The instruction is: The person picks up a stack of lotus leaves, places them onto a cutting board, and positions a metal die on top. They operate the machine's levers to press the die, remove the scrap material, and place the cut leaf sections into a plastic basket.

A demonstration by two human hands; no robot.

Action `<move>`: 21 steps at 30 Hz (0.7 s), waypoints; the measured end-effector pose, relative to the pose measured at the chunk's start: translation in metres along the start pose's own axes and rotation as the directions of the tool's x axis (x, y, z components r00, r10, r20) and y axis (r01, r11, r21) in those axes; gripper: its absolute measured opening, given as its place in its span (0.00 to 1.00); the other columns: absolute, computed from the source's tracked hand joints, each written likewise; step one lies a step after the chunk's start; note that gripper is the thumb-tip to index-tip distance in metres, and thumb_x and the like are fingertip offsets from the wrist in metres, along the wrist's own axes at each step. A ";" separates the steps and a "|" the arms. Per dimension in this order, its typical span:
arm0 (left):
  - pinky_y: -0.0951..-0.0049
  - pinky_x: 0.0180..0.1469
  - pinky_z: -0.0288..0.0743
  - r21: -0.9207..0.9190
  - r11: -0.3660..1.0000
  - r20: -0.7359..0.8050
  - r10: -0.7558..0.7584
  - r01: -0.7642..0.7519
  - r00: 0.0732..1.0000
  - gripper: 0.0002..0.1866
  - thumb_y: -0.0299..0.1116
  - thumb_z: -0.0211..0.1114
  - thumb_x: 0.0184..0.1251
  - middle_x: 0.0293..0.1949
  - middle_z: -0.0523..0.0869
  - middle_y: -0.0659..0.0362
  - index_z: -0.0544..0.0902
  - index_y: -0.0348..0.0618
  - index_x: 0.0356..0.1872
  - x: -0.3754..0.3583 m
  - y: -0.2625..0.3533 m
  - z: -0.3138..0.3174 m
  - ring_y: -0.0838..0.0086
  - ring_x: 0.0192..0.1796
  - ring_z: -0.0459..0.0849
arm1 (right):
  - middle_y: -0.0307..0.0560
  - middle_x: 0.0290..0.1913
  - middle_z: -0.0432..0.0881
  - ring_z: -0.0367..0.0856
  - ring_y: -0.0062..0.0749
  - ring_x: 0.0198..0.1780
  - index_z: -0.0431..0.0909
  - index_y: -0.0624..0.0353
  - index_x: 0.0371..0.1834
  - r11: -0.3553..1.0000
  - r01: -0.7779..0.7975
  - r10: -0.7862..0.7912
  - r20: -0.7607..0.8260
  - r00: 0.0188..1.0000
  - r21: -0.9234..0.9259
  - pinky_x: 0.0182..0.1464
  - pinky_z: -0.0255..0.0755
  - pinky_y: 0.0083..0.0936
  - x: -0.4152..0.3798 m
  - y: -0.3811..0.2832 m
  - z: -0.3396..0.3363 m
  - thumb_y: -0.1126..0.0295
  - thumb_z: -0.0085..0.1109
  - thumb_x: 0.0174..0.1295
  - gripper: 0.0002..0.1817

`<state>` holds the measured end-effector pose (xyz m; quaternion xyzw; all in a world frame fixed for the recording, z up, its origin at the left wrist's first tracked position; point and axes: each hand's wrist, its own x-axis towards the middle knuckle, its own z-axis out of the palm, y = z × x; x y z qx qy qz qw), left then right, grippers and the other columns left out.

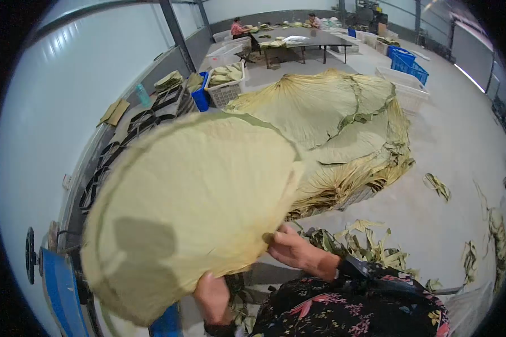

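Note:
A large, flat, pale green dried leaf (208,180) spreads across the left and middle of the view, tilted, with a shadow on its lower left. My left hand (213,297) holds its lower edge, thumb on top and the other fingers hidden beneath. At the right edge, near a small brown spot, my right hand (295,250) grips the leaf between thumb and fingers. Behind it lies a big pile of similar dried leaves (331,112), with folded, browned edges at the lower right side.
Leaf scraps (371,247) lie on the floor at the right. A blue machine part (64,286) stands at the lower left. Beyond are a white basket of leaves (226,87), blue crates (407,66) and a dark table (320,38) with two people.

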<state>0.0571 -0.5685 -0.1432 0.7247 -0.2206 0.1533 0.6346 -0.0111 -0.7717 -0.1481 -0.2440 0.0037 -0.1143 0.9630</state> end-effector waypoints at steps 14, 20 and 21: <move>0.49 0.58 0.67 -0.112 0.983 -0.604 -0.182 0.143 0.776 0.29 0.46 0.56 0.60 0.58 0.71 0.52 0.68 0.40 0.59 -0.034 -0.002 -0.184 0.57 0.59 0.71 | 0.48 0.62 0.70 0.68 0.41 0.62 0.58 0.62 0.65 0.930 -0.357 0.345 0.128 0.930 0.085 0.66 0.62 0.40 0.075 0.138 0.089 0.68 0.59 0.59 0.31; 0.45 0.65 0.56 -0.705 0.673 -0.603 -0.402 -0.224 0.689 0.36 0.49 0.62 0.55 0.63 0.68 0.55 0.64 0.46 0.65 -0.068 0.015 -0.229 0.57 0.65 0.65 | 0.60 0.63 0.66 0.65 0.57 0.64 0.49 0.62 0.69 0.818 -0.555 0.575 0.226 0.787 -0.150 0.66 0.60 0.48 0.095 0.165 0.127 0.64 0.58 0.58 0.39; 0.45 0.65 0.56 -0.677 0.695 -0.645 -0.399 -0.243 0.652 0.36 0.49 0.62 0.55 0.63 0.68 0.55 0.64 0.46 0.65 -0.079 0.018 -0.235 0.57 0.65 0.65 | 0.60 0.63 0.66 0.65 0.57 0.64 0.49 0.62 0.69 0.787 -0.596 0.617 0.238 0.750 -0.161 0.66 0.60 0.48 0.095 0.180 0.132 0.64 0.58 0.58 0.39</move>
